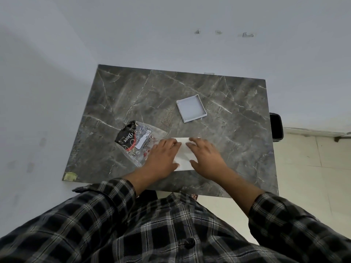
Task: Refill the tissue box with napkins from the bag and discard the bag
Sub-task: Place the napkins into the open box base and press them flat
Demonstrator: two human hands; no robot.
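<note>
A flat white stack of paper napkins (183,155) lies on the dark grey marble-patterned tabletop (237,133), pinned under both hands. The left hand (163,158) lies palm down on the stack's left part, fingers spread and flat, curled around nothing. The right hand (206,157) presses the right part the same way, fingers stretched forward, so only a strip of white shows between the two hands. Just left of the left hand, partly beneath its wrist side, lies the crumpled clear plastic bag with black and red print (133,142). Beyond the fingertips of the right hand, well apart from the napkins, sits a shallow square white plastic tray of the tissue box (190,108), open side up. Far right of the right hand, past the table's edge, stands a black bin (276,128).
</note>
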